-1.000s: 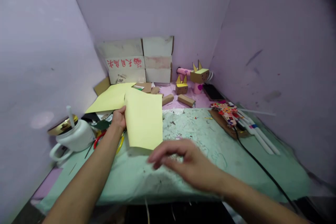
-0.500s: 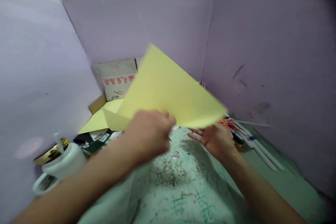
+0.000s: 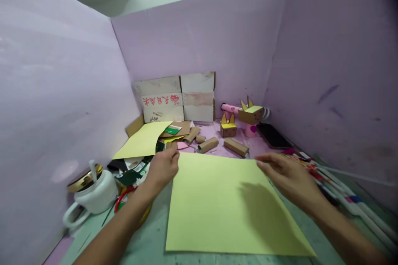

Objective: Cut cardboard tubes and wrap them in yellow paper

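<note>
A sheet of pale yellow paper (image 3: pixel 214 203) lies spread in front of me, its near edge toward me. My left hand (image 3: pixel 163 167) is closed at its far left corner, the fingertips pinching the edge. Beside the far right corner is my right hand (image 3: pixel 287 174), fingers stretched out and thumb apart, the tips at or just over the paper's edge. The right hand and forearm cast a shadow across the sheet. Left of my left hand, a second yellow sheet (image 3: pixel 143 138) rests on a pile of scraps.
A white mug (image 3: pixel 96 196) with a gold lid and straw stands at left, near red-handled scissors (image 3: pixel 122 196). Farther back are cardboard tubes (image 3: pixel 208 145), small eared boxes (image 3: pixel 228 129) and a phone (image 3: pixel 273 136). Markers (image 3: pixel 348 198) line the right. Purple panels surround the table.
The yellow sheet has come down from a raised, tilted position and now lies spread before me. My left hand has moved left to its corner. The view has shifted, showing the objects behind.
</note>
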The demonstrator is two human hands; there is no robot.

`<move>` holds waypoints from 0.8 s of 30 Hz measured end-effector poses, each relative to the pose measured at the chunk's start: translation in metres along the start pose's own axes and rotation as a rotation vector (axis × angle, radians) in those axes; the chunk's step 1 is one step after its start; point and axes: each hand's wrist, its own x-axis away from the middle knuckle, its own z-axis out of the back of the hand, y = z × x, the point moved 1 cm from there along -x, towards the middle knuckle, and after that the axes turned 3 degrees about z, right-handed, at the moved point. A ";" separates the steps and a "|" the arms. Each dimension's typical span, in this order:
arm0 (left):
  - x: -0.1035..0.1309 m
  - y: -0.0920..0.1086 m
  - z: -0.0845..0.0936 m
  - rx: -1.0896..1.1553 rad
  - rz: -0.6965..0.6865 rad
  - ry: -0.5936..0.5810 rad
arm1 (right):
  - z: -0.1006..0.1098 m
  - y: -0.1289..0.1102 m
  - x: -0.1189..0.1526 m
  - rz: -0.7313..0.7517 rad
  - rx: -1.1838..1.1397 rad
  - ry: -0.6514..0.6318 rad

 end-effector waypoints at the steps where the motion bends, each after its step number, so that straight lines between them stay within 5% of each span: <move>1: -0.016 -0.012 -0.009 0.003 0.000 -0.041 | -0.007 -0.003 -0.012 0.050 0.078 -0.089; 4: -0.048 -0.036 -0.037 0.003 -0.039 -0.169 | -0.034 0.001 -0.047 0.123 0.249 -0.281; 8: -0.055 -0.043 -0.056 -0.036 -0.159 -0.332 | -0.061 0.020 -0.069 0.161 0.340 -0.382; 19: -0.071 -0.050 -0.059 -0.350 -0.121 -0.463 | -0.068 -0.001 -0.033 0.217 0.575 -0.425; 24: -0.068 -0.020 -0.041 -0.384 -0.039 -0.387 | -0.067 -0.009 -0.017 0.206 0.588 -0.434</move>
